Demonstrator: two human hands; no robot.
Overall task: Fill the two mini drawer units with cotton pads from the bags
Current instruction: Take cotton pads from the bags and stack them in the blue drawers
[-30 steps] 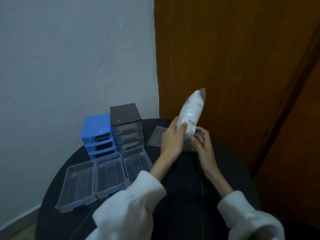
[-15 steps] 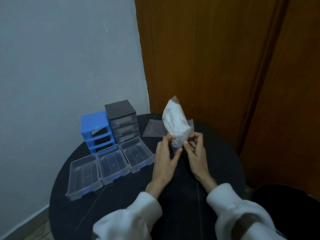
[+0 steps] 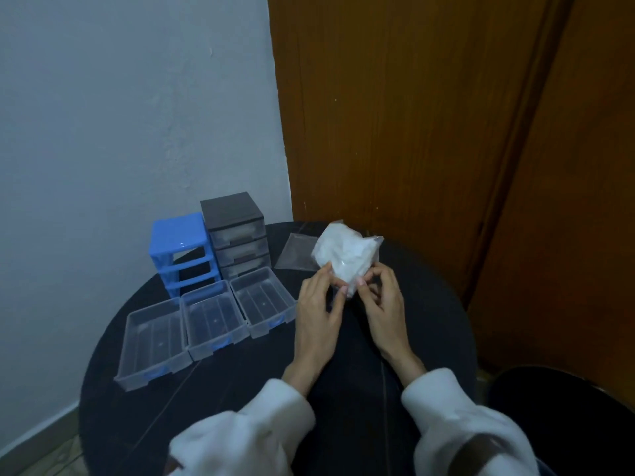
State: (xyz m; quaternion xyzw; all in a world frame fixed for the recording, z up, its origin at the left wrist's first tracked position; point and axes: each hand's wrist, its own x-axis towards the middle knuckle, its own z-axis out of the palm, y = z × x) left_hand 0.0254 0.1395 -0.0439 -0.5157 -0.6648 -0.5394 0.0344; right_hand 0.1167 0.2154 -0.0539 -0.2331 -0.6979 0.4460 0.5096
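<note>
A clear bag of white cotton pads (image 3: 343,257) is held just above the round black table (image 3: 213,383). My left hand (image 3: 318,310) and my right hand (image 3: 381,304) both pinch its near end with thumbs and fingertips. The blue drawer unit (image 3: 180,247) stands at the back left with its slots empty. Its three clear drawers (image 3: 209,319) lie side by side in front of it, with nothing in them. The grey drawer unit (image 3: 235,231) stands beside the blue one with its drawers in and white pads showing through their fronts.
A flat empty clear bag (image 3: 296,256) lies on the table behind the held bag. A pale wall is at the left and a wooden door (image 3: 412,132) at the back right. A dark round seat (image 3: 563,417) is at the lower right.
The bag has come down from upright and higher to a lower, tilted position near the table. Both hands have shifted to pinch its near end.
</note>
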